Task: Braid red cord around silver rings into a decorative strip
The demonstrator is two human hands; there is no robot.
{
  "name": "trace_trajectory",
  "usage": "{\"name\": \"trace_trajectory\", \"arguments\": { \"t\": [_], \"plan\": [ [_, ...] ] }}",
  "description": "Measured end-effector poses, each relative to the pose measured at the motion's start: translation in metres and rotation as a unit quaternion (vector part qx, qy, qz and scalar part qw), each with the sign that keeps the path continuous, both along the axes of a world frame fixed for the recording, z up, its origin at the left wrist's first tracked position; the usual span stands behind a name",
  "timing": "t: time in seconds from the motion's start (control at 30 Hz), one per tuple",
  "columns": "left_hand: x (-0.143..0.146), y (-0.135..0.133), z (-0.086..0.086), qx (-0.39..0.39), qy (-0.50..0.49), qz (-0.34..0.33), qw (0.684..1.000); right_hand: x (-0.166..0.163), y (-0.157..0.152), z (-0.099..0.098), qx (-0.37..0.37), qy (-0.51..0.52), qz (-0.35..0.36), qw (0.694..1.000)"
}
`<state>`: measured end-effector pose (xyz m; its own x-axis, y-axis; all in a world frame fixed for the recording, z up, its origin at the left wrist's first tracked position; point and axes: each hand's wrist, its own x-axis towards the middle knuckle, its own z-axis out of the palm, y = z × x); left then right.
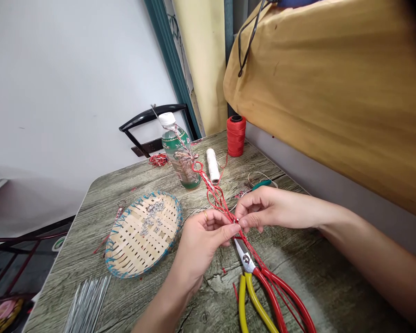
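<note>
Both my hands meet over the table at a braided red and white cord [217,196], which runs up to a bottle [182,159] with a white cap. My left hand [210,233] pinches the cord between thumb and forefinger. Close against it, my right hand [258,210] pinches the same cord, and a small shiny piece shows at the fingertips. Below my hands lie red-handled scissors [261,277], with red strands running along them. A yellow-handled tool [242,300] lies beside them, its head mostly hidden.
A woven bamboo tray [125,245] holding small metal beads [154,212] lies on the left. Thin metal rods [88,303] lie at the front left. Behind stand a red thread spool [236,136] and a white thread roll [212,165]. A green-handled tool [261,184] lies past my right hand.
</note>
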<state>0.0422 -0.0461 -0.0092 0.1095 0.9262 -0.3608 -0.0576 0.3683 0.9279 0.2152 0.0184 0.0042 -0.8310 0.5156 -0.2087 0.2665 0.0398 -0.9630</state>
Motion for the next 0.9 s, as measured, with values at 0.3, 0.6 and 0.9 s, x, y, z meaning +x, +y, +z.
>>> {"name": "trace_trajectory", "arguments": {
  "t": [0.3, 0.6, 0.9],
  "plan": [
    [0.001, -0.003, 0.006, -0.025, -0.032, 0.034, 0.999, -0.003, 0.004, -0.012, -0.077, 0.023, -0.032, 0.996],
    [0.001, -0.008, 0.009, -0.033, -0.044, 0.039, 0.998, -0.006, 0.001, -0.013, -0.098, 0.029, -0.036, 0.994],
    [0.002, -0.008, 0.013, -0.03, -0.046, 0.023, 0.998, -0.008, -0.006, -0.008, -0.014, 0.002, -0.049, 0.999]
  ]
}}
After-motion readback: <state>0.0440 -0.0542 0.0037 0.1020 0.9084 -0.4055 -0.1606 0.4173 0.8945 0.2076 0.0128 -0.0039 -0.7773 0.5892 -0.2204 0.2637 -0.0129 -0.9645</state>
